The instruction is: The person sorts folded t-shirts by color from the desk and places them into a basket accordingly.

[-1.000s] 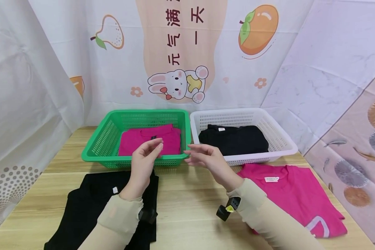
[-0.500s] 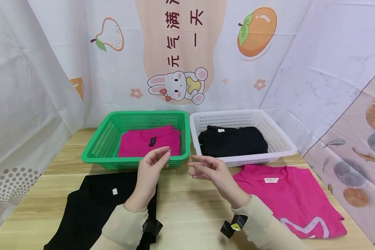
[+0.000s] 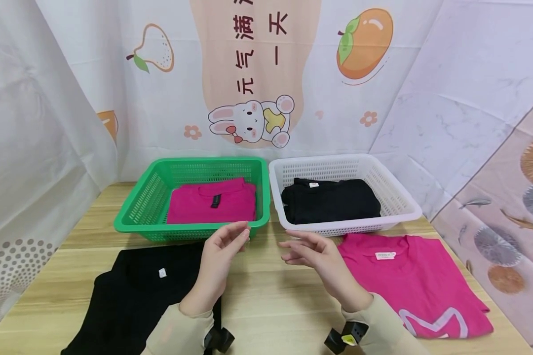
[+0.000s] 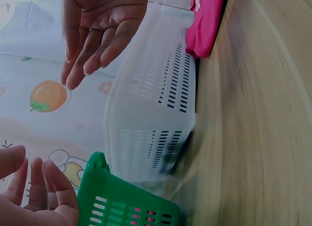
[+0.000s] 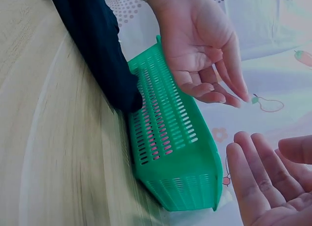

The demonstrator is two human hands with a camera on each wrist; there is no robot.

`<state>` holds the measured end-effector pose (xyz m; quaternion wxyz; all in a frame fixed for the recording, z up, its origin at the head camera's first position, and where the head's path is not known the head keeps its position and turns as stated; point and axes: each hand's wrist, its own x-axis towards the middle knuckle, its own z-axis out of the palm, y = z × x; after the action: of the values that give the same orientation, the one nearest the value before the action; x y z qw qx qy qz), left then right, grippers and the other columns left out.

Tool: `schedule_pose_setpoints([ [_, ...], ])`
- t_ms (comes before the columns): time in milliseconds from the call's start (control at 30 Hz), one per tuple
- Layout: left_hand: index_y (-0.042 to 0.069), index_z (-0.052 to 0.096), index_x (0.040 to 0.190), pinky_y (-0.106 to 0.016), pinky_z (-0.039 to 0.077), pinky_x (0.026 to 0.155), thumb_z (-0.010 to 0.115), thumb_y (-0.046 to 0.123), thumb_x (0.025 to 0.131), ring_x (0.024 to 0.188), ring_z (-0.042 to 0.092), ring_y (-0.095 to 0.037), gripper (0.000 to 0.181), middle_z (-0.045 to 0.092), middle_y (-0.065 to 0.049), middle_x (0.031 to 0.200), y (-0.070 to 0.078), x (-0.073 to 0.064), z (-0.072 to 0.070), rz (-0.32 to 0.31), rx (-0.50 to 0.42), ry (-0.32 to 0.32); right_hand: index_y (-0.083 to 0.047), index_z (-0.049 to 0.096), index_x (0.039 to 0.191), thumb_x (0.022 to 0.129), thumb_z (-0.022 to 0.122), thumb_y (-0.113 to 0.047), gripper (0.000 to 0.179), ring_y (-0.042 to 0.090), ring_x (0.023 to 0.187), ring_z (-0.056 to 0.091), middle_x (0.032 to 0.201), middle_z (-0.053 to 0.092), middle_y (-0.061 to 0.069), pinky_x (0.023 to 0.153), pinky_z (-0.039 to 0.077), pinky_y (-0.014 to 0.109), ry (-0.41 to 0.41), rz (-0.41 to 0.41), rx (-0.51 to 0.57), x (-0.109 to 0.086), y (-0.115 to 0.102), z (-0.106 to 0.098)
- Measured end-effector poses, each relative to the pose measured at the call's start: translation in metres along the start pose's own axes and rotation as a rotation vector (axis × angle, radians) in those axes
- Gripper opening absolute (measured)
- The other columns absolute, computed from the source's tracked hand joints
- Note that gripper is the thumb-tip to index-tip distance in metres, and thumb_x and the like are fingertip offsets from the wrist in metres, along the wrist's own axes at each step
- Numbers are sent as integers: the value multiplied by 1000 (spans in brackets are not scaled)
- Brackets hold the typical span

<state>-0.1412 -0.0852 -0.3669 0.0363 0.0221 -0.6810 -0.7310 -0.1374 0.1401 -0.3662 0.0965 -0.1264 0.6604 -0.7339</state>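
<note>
Both hands hover above the table in front of two baskets, palms facing each other, holding nothing. My left hand point(image 3: 222, 261) is beside the folded black shirt point(image 3: 137, 291) at the left, its fingers loosely bent. To its right, my right hand point(image 3: 322, 259) has its fingers extended and slightly bent, close to the pink shirt point(image 3: 408, 276) laid out at the right. The green basket point(image 3: 135, 202) holds a folded pink shirt point(image 3: 188, 202) with a dark label. In the white basket point(image 3: 395, 197) lies a folded black shirt point(image 3: 333, 202) with a white label.
The baskets stand side by side at the back of the wooden table point(image 3: 266, 305), against a printed curtain point(image 3: 160, 108). Patterned cloth point(image 3: 484, 236) hangs along the right side. A small black camera point(image 3: 346, 337) is strapped to the right wrist, another point(image 3: 218, 339) to the left.
Both hands have drawn back from the basket rims toward the front, with the gap between them staying similar. Shirts and baskets stay where they were.
</note>
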Motion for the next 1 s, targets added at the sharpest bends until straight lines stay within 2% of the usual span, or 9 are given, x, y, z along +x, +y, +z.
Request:
schedule_pose_setpoints([
  [133,3,66,122,-25,55,78,66,14,96,92,64,-12,29,69,1,105,-3,-3,4,-14,2,-17,8,51,136,98,60,-11,44,16,86,74,106,75,1,84,60,35,30,5,-3,-5,-1,-6],
  [300,4,68,121,-26,55,78,66,14,95,92,64,-11,28,69,-6,110,-8,-5,10,-28,8,-43,10,50,136,98,60,-11,44,17,85,74,103,75,-4,83,60,36,76,-3,-1,-11,-2,-17],
  [400,3,68,120,-26,55,77,66,12,95,90,63,-11,26,69,-7,109,-11,-6,13,-31,15,-62,6,55,133,99,59,-10,38,18,84,74,102,76,-4,82,61,35,97,-33,6,-16,-4,-26],
  [500,3,68,120,-26,55,76,65,12,95,90,62,-11,26,68,-6,109,-13,-7,17,-33,26,-86,-4,63,126,100,57,-9,28,17,83,74,101,76,-3,80,61,33,111,-71,21,-20,-6,-36],
  [633,1,66,121,-25,55,76,65,13,96,91,62,-11,28,67,-13,112,-16,-9,22,-21,41,-124,-16,69,117,101,54,-7,24,16,81,74,100,76,-3,78,61,31,134,-110,44,-26,-9,-48],
  [767,-1,66,120,-24,55,75,64,11,96,89,61,-11,27,66,-18,113,-17,-11,27,-21,28,-150,-17,70,115,102,51,-5,26,16,79,74,99,76,-1,78,61,31,163,-134,76,-30,-13,-60],
  [1000,-6,62,121,-24,55,75,64,9,96,87,61,-13,30,67,-13,106,-19,-14,38,-39,7,-201,-11,71,115,102,49,-3,26,15,77,73,96,76,1,75,61,29,233,-189,120,-37,-18,-78],
])
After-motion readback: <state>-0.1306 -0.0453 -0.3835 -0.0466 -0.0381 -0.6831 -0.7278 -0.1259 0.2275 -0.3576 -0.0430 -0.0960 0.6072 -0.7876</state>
